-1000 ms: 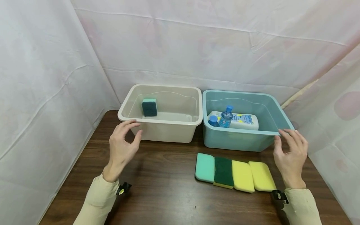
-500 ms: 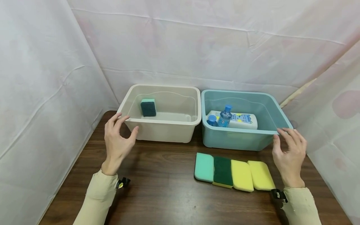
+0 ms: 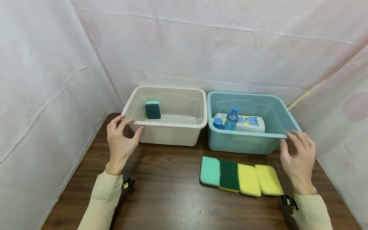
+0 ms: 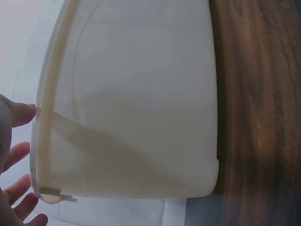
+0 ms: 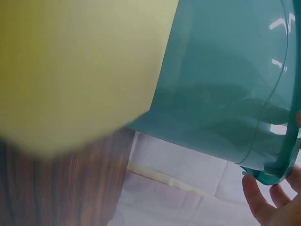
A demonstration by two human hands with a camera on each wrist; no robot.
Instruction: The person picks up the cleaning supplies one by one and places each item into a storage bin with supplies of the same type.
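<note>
My left hand (image 3: pixel 120 145) is at the front left corner of a cream plastic bin (image 3: pixel 169 135). Its thumb (image 4: pixel 23 114) and fingers are spread apart at the rim; I cannot tell whether they press on it. On the other side, my right hand (image 3: pixel 299 156) has its fingertips at the front right corner of a blue-green bin (image 3: pixel 238 143). Inside the cream bin a green sponge (image 3: pixel 153 110) with a dark scouring side stands upright. The blue-green bin holds a white bottle (image 3: pixel 253 124) lying down and two blue-capped bottles, one being a clear bottle (image 3: pixel 231 119).
In front of the blue-green bin lies a row of sponges: a mint sponge (image 3: pixel 210 171), a dark green-topped sponge (image 3: pixel 229 175) and two yellow ones, including a yellow sponge (image 3: pixel 249 180). A white curtain (image 3: pixel 184 48) hangs behind and beside the brown wooden table (image 3: pixel 172 198).
My left hand has shifted left and slightly forward to the cream bin's corner, its fingers spreading wider. The right hand stays at the blue-green bin's corner.
</note>
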